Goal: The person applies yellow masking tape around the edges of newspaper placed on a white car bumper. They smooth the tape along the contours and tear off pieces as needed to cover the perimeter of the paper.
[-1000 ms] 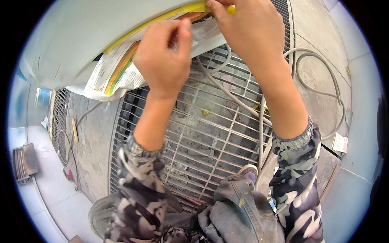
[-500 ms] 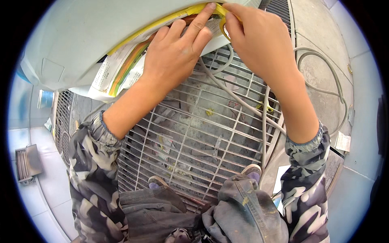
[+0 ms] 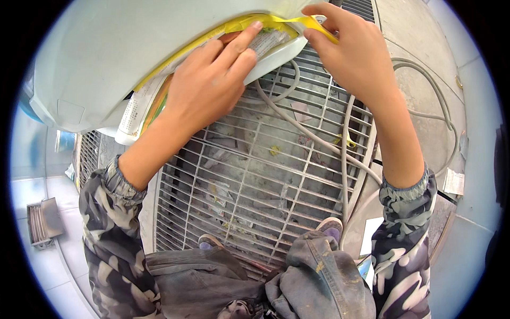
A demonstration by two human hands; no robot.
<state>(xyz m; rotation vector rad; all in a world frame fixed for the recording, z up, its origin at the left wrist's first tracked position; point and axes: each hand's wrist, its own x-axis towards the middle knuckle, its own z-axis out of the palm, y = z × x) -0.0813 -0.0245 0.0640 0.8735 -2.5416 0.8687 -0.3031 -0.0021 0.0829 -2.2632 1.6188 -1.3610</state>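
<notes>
A pale, glossy car-body panel point(image 3: 143, 37) curves across the top left, with an elongated opening along its lower side. Yellow masking tape point(image 3: 234, 25) follows the opening's upper edge, and a printed sheet point(image 3: 139, 106) with orange and green stripes lies in the opening beneath it. My left hand point(image 3: 210, 82) rests over the sheet, fingers stretched, one fingertip pressing on the tape. My right hand point(image 3: 353, 56) pinches the masking tape roll point(image 3: 321, 27), seen nearly edge-on, between thumb and fingers. From there a tape strip runs taut and slightly twisted to the panel.
Below is a metal floor grating point(image 3: 249, 170) with scraps under its bars. A grey hose point(image 3: 313, 135) loops across it and onto the concrete at right. My shoes point(image 3: 332, 227) stand at the grating's near part. A small metal box point(image 3: 44, 222) sits at far left.
My right hand has moved right and slightly down, drawing out a length of tape. My left hand has shifted left and down, its fingertip still on the tape. The view has moved slightly.
</notes>
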